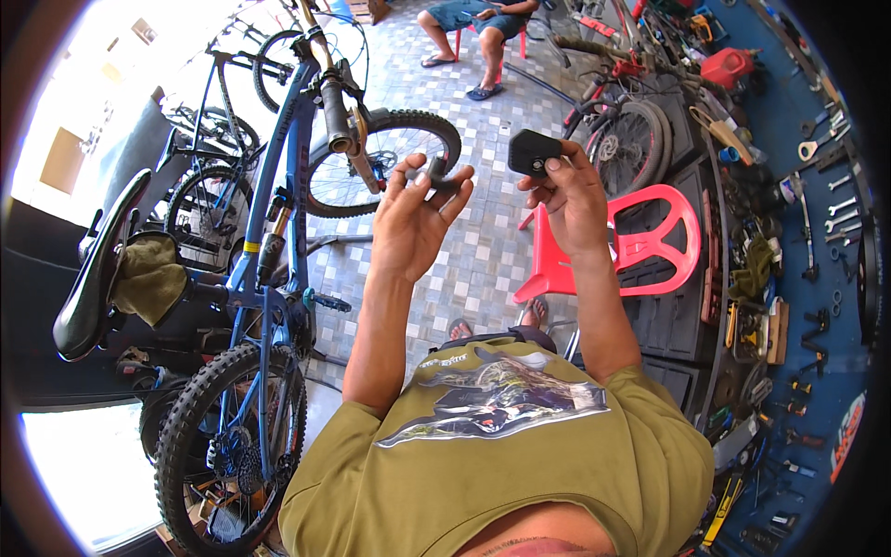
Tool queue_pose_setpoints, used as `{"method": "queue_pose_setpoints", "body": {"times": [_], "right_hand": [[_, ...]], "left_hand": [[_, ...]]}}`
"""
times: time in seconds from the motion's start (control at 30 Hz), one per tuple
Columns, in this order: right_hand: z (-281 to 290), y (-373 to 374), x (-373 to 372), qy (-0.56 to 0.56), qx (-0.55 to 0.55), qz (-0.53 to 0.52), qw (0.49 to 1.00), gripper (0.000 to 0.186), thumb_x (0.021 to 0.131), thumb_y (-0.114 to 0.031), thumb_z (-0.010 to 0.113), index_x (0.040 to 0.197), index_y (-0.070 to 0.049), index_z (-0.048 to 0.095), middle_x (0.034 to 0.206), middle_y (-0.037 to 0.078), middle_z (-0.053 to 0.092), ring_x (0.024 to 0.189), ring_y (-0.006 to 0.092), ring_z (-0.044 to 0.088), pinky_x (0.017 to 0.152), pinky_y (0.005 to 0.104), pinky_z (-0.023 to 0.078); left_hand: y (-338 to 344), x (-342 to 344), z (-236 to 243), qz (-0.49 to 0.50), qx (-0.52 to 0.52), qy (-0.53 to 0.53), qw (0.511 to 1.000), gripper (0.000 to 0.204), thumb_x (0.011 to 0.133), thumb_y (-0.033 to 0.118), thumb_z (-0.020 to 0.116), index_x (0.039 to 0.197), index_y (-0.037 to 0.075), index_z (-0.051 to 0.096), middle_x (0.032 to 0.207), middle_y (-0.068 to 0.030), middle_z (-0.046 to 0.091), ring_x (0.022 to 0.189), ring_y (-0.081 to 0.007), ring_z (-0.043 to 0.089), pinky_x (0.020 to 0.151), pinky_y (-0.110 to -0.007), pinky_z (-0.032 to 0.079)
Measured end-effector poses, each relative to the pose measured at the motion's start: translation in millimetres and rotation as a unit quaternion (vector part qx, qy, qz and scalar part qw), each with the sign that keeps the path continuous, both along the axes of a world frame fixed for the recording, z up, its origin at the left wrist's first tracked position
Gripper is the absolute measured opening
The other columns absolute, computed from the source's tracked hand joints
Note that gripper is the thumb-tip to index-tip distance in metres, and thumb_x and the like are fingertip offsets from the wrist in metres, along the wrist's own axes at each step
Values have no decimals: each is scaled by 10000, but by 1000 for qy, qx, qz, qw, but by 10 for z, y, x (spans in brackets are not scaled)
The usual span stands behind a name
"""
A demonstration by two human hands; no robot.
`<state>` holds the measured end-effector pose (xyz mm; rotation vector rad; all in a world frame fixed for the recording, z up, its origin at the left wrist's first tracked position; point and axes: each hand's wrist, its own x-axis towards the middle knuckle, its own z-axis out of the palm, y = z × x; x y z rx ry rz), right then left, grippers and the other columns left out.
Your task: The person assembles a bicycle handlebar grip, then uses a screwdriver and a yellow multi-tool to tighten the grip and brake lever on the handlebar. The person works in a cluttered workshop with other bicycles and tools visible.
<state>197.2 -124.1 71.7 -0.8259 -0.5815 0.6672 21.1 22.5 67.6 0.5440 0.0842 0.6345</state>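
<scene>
Head view shows both your hands raised in front of your chest, apart from each other, each holding a small part. Your left hand (408, 227) is turned palm up, thumb and fingers curled about a small dark grey piece (434, 176); its exact shape is partly hidden by your fingers. Your right hand (573, 204) pinches a flat black piece (529, 150) near its edge, with the thumb in front and most of the piece jutting free to the left.

The likeliest trouble is a drop. That left hold looks loose, so a tilt of the wrist or a relaxed finger could let the grey piece slip out. On the right, with only one end gripped, a knock against the free side could twist the black piece out of your pinch. Either would fall toward the tiled floor (501, 200), and might skid beneath the blue bicycle (295, 186) or the red chair (549, 262), or land on your sandalled feet (534, 314).

Watch the room on both sides, too: the handlebar grip (335, 111) lies close to your left hand's side, and the chair appears just beside your right forearm, so a careless sideways swing could catch either one.
</scene>
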Motion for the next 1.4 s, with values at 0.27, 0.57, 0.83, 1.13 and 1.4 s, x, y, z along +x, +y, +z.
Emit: {"method": "queue_pose_setpoints", "body": {"times": [0.27, 0.57, 0.83, 1.13, 1.4], "right_hand": [[-41, -35, 79, 27, 8, 1, 1000, 240, 1021, -150, 595, 1229, -36, 567, 1063, 126, 723, 810, 218, 738, 592, 287, 563], [-68, -46, 66, 35, 11, 5, 999, 247, 1021, -153, 590, 1239, -38, 571, 1055, 116, 726, 803, 204, 729, 593, 296, 554], [-74, -38, 49, 38, 5, 7, 999, 256, 1019, -159, 600, 1245, -40, 581, 1062, 119, 729, 793, 198, 724, 595, 295, 556], [-70, -26, 50, 41, 6, 8, 999, 232, 1022, -156, 595, 1219, -33, 581, 1041, 118, 726, 786, 196, 725, 591, 294, 556], [-41, -21, 59, 47, 5, 13, 999, 216, 1024, -158, 597, 1207, -45, 583, 1041, 115, 728, 782, 197, 725, 587, 295, 549]], "left_hand": [[-124, 54, 130, 87, 145, 101, 980, 403, 1023, 44, 595, 1397, 7, 448, 1240, -230, 655, 1159, -416, 675, 979, -433, 625], [-132, 15, 184, 103, 175, 124, 971, 442, 973, -75, 597, 1327, 37, 355, 1179, -274, 687, 1075, -377, 720, 892, -451, 656], [-135, -17, 192, 127, 188, 136, 964, 438, 968, -73, 602, 1314, 25, 352, 1155, -284, 693, 1042, -377, 731, 828, -451, 673], [-108, -14, 128, 140, 236, 138, 952, 446, 939, -72, 641, 1316, 16, 420, 1116, -180, 698, 979, -266, 742, 696, -347, 685], [-132, 36, 160, 125, 209, 120, 962, 448, 956, -23, 639, 1370, -29, 466, 1190, -228, 670, 994, -342, 743, 679, -379, 693]]}}
